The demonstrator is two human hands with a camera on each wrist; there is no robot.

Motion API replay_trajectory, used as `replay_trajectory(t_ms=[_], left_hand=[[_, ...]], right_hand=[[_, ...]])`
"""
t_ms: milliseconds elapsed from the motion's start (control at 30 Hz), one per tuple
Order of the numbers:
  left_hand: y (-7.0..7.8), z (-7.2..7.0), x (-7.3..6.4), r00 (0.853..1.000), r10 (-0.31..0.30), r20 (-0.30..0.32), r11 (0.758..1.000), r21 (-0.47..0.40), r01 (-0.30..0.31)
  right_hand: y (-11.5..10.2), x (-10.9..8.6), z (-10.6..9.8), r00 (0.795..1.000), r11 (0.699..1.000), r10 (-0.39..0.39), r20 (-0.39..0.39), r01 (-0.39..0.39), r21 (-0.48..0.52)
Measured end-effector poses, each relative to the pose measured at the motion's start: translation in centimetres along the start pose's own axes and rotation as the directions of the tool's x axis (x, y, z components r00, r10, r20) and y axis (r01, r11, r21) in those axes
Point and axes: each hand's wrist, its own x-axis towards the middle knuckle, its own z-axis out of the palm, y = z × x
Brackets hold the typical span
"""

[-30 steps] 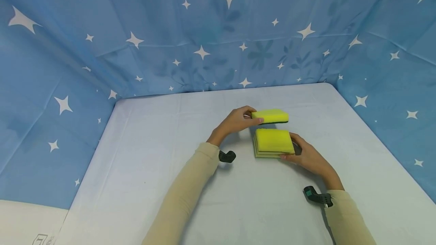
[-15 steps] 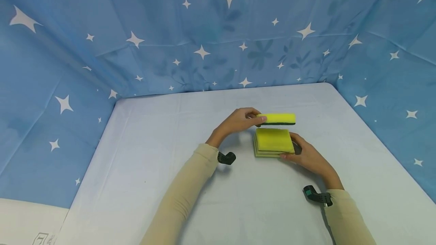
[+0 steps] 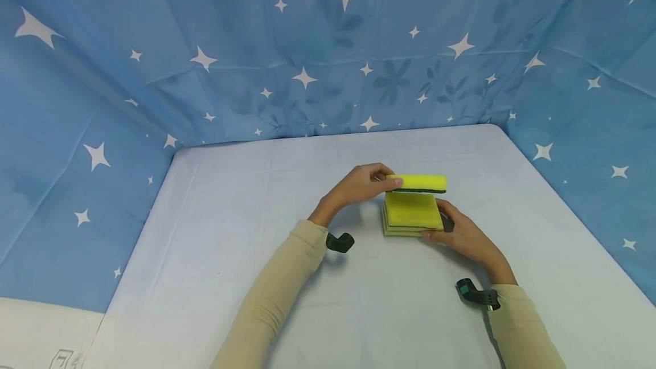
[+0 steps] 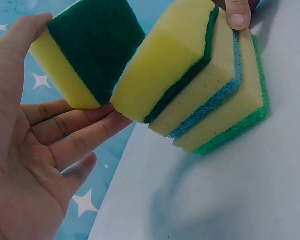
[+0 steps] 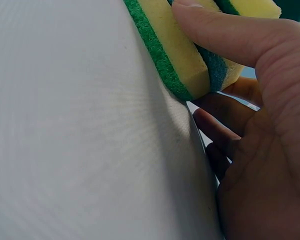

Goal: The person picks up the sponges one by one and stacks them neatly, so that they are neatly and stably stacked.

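Observation:
My left hand (image 3: 361,183) pinches a yellow sponge (image 3: 422,183) with a dark green scouring side by its left end. That sponge hangs just above and behind a stack of sponges (image 3: 412,210). In the left wrist view the stack shows a top sponge (image 4: 162,60) with dark green backing, a middle sponge (image 4: 197,97) with blue backing and a bottom sponge (image 4: 230,112) with bright green backing. My right hand (image 3: 468,238) grips the stack's right side, thumb in front and fingers behind. In the right wrist view the thumb (image 5: 225,32) presses the lower sponges.
The stack stands on a white-covered table (image 3: 230,215). A blue curtain (image 3: 307,44) with white stars rises behind and along both sides. A black wrist camera (image 3: 340,242) sits on the left wrist, another black wrist camera (image 3: 476,294) on the right.
My left hand has brought its sponge rightward and lower, closer to the stack. The sponge has tipped so its long edge faces me. My right hand and the stack have stayed put.

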Motion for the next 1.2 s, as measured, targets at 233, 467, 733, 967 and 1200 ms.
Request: replay_trajectory(t_ms=[233, 467, 733, 967, 1200], left_hand=[[0.4, 0.1, -0.3, 1.0, 0.01, 0.005, 1.0, -0.007, -0.01], [0.5, 0.4, -0.7, 0.999, 0.031, 0.02, 0.999, -0.014, -0.03], [0.3, 0.6, -1.1, 0.997, 0.06, 0.04, 0.998, -0.003, -0.06], [0.2, 0.8, -1.5, 0.995, 0.071, 0.067, 0.997, 0.005, -0.072], [0.0, 1.2, -1.7, 0.992, 0.1, 0.082, 0.994, 0.033, -0.103]], right_hand=[[0.0, 0.1, -0.1, 1.0, 1.0, 0.007, 0.001, -0.007, -0.001], [0.0, 0.0, 0.0, 1.0, 1.0, 0.003, 0.004, -0.003, 0.022], [0.2, -0.1, 0.0, 1.0, 0.998, -0.028, -0.008, 0.029, 0.056], [0.2, -0.2, 0.0, 0.999, 0.996, -0.042, -0.011, 0.042, 0.078], [0.2, -0.2, 0.0, 0.998, 0.994, -0.058, -0.016, 0.059, 0.089]])
